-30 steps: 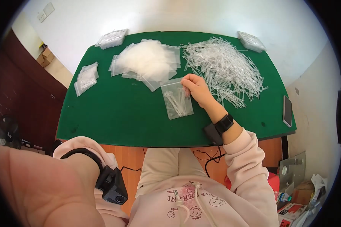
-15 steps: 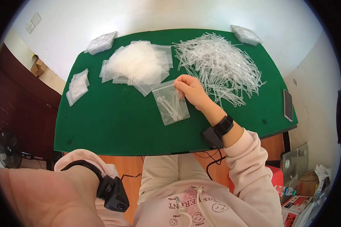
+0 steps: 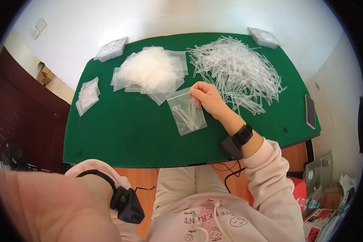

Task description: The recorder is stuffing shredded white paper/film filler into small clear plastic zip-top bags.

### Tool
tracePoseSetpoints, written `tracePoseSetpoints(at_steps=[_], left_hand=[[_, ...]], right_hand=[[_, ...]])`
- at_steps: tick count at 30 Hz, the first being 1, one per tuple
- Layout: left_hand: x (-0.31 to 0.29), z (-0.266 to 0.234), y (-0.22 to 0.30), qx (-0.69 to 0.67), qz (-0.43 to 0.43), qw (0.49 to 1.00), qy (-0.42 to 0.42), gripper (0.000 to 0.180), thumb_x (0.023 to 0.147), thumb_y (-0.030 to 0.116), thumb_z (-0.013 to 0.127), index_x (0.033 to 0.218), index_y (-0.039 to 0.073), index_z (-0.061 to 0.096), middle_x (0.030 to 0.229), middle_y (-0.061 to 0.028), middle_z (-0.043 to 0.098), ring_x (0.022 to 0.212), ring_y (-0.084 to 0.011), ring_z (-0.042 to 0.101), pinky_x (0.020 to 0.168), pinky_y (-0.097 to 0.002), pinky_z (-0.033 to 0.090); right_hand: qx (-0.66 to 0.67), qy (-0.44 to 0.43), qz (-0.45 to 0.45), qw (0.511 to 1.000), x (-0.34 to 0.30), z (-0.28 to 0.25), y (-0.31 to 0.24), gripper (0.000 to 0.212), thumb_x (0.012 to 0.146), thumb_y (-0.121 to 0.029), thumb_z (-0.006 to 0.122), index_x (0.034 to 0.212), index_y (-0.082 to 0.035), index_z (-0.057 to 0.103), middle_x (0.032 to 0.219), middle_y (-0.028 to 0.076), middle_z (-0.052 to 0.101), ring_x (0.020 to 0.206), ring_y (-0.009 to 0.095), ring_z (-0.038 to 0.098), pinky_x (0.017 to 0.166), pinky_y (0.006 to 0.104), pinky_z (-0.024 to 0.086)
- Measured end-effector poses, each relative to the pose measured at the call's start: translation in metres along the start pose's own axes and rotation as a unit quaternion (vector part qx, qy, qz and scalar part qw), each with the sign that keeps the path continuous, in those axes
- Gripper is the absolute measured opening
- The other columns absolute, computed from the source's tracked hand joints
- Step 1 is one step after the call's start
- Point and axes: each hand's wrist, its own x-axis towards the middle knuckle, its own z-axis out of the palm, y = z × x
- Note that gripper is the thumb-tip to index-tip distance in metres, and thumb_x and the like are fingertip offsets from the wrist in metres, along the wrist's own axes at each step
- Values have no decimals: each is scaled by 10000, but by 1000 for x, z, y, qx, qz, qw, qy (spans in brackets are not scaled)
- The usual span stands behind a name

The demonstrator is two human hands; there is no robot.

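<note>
My right hand point(image 3: 206, 98) pinches the top right corner of a clear zip bag point(image 3: 181, 122), which lies flat on the green table. Inside that bag are several clear plastic sticks with looped ends point(image 3: 188, 117). Just beyond this hand spreads a big pile of the same loose clear sticks point(image 3: 238, 68). Close to the camera at the lower left is my left hand point(image 3: 48, 205), its palm large in view. Its fingers lie outside the picture, so what they do is hidden.
Empty zip bags point(image 3: 149, 71) lie in a fanned heap left of the sticks. Filled bags point(image 3: 88, 96) sit at the left edge of the green table point(image 3: 121, 133). Clear packs point(image 3: 111, 49) stand at the back left, others point(image 3: 264, 38) at the back right. A phone point(image 3: 310, 111) rests at the right edge.
The whole view has shifted slightly, so the table and things sit a little farther right. My right hand keeps its pinch on the bag; the left stays raised near the camera.
</note>
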Motion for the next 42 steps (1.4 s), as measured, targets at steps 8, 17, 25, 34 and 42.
tracePoseSetpoints(at_steps=[8, 17, 25, 34, 42], left_hand=[[5, 40, 6, 55, -40, 996, -57, 371, 854, 168, 489, 1164, -17, 403, 1035, -212, 530, 905, -285, 535, 821, -360, 425], [-92, 115, -73, -84, -353, 893, -267, 203, 798, 178, 589, 878, -8, 605, 836, -142, 606, 785, -277, 574, 708, -328, 447], [-119, 139, -75, -123, -402, 803, -423, 164, 820, 150, 573, 832, -11, 597, 748, -115, 590, 632, -181, 535, 578, -284, 420], [-151, 137, -77, -167, -390, 829, -365, 138, 797, 126, 583, 797, -12, 585, 678, -110, 546, 595, -188, 509, 563, -290, 408], [-160, 135, -79, -208, -390, 811, -383, 158, 792, 154, 578, 788, -3, 585, 684, -100, 558, 622, -204, 509, 579, -304, 408]], right_hand=[[8, 3, -18, 1000, 0, -1, 2, 99, 842, -120, 529, 772, -50, 540, 641, -21, 511, 526, 45, 459, 482, 188, 381], [-21, 16, -43, 999, -6, 3, 0, 96, 841, -116, 531, 783, -40, 545, 636, -15, 516, 514, 46, 459, 481, 192, 380], [-53, 23, -60, 997, 2, -7, 6, 112, 842, -124, 531, 772, -37, 541, 634, -18, 524, 514, 48, 465, 480, 191, 375], [-206, 37, -106, 972, 0, -3, 10, 137, 780, -139, 566, 748, -6, 561, 611, 22, 527, 556, 84, 467, 520, 235, 384], [-260, 13, -116, 959, -3, 0, 9, 117, 816, -123, 552, 760, -20, 553, 622, -33, 508, 557, 37, 439, 500, 201, 358]])
